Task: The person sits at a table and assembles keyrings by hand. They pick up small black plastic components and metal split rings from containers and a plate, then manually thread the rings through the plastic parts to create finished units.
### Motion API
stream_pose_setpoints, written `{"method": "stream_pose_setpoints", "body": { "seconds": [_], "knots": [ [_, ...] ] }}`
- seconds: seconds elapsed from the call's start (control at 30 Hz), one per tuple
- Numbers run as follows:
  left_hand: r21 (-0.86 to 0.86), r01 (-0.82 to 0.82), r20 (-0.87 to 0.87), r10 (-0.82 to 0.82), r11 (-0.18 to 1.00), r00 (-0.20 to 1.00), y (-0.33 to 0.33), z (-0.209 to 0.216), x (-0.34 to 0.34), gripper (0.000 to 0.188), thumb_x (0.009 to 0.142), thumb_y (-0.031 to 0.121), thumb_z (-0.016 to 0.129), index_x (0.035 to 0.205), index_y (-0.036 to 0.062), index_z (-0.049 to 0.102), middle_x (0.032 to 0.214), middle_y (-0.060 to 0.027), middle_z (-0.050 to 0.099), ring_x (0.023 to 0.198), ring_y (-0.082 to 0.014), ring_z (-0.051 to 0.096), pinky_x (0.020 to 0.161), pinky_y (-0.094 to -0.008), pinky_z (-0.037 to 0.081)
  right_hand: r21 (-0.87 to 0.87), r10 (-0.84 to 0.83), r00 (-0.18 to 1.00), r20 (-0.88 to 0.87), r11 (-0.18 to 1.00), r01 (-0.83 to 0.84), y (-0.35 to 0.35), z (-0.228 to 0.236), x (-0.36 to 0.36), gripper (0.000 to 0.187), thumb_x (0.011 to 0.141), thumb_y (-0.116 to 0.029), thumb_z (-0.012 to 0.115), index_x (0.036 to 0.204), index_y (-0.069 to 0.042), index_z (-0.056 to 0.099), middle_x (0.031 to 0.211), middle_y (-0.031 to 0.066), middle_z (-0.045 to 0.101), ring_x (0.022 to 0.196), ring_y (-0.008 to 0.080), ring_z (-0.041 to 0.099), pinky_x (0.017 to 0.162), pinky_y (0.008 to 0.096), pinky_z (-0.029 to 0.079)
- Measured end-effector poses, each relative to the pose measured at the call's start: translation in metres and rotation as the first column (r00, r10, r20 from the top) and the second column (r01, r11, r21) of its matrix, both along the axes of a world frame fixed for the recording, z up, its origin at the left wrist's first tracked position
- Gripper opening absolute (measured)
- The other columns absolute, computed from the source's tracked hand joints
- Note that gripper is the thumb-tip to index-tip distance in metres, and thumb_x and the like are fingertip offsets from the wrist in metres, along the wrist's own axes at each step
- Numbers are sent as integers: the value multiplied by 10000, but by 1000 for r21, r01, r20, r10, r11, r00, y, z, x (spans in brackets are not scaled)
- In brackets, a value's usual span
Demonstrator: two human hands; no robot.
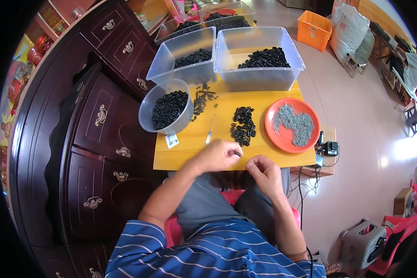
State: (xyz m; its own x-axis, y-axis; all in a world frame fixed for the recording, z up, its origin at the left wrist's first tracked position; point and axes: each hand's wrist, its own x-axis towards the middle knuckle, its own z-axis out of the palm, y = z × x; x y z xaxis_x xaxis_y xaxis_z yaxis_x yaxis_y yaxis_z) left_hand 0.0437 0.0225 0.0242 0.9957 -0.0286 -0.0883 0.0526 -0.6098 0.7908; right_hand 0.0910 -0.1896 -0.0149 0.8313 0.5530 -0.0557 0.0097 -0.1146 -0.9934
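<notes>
Yellow tabletop (180, 155) ends at a front edge beneath the hands; the left hand (220, 155) pinches a small black piece (237, 154) at its fingertips, pointing toward the right hand (266, 173), whose grip I cannot tell. Loose black parts (243, 127) lie just beyond, bare wood either side, red plate (284, 139) rightward

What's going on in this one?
A seated person's left hand holds a small black piece near the front edge of a yellow table. The right hand is close by, fingers pinched; anything held there is unclear. Ahead lie loose black pieces, between a round tub and a red plate of small metal parts.
</notes>
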Motion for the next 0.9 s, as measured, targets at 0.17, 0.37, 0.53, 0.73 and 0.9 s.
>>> {"method": "stream_pose_setpoints", "body": {
  "seconds": [0.17,0.37,0.53,0.73,0.9],
  "knots": [
    [63,-360,293,328,931,898,106,60,49,262,889,44,621,1136,21,706,854,-54,711,710,-98,633,662,-262,523,-47,32,999,16,998,-31,-1,5,-1,177,925,-185,681,919,-9,698,703,17,659,656,76,600,627,275,497],
    [40,-477,488,399,878,776,130,69,71,286,898,46,666,1181,57,702,948,-40,742,782,-97,668,719,-266,544,-2,7,1000,-10,1000,-7,-1,0,1,171,919,-178,689,902,-8,697,697,12,654,651,68,591,622,264,493],
    [516,-428,341,281,742,897,99,9,66,143,836,154,712,948,72,749,874,-119,736,789,-264,719,707,-361,561,-6,17,1000,1,1000,-17,-1,3,-1,168,919,-176,688,901,-9,697,696,13,655,644,70,590,614,265,492],
    [669,-416,313,274,616,909,116,-33,100,154,840,219,677,917,100,737,923,-147,710,870,-363,689,785,-475,557,-32,14,999,31,999,-13,-3,6,0,170,910,-189,688,921,-20,700,693,49,667,626,103,619,605,298,505],
    [613,-447,266,364,651,893,130,-48,113,119,834,206,696,823,93,731,856,-154,724,837,-368,696,772,-488,553,-66,27,999,40,998,-24,-4,9,2,184,904,-210,685,937,-29,701,683,72,672,609,145,649,613,325,519]
  ]
}}
